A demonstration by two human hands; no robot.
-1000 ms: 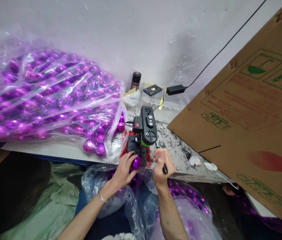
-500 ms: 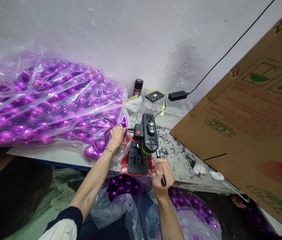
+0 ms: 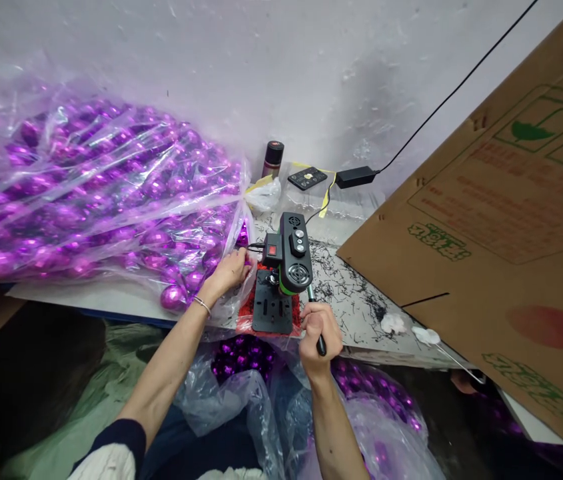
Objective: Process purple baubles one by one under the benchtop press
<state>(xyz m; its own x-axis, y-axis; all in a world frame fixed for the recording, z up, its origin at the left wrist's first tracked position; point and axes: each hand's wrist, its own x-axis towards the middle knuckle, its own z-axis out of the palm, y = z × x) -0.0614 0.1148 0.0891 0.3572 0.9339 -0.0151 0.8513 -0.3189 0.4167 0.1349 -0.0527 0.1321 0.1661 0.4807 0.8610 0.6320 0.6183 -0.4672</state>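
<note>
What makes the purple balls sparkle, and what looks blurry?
Head view: light glints off the shiny balls and streaks white across their clear bag; head view again: the red print on the box is too blurry to read.

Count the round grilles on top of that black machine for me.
2: a far grille and a near grille, one at each end of the black machine. Any on its underside would be hidden.

Counted one left hand (image 3: 232,269), one right hand (image 3: 321,328), one black machine (image 3: 288,248) with one lever (image 3: 322,345), one cardboard box (image 3: 481,280), one black-capped container (image 3: 272,159), one black adapter (image 3: 356,177) and two white wads (image 3: 392,323). Found the purple balls (image 3: 173,297) too many to count.
</note>
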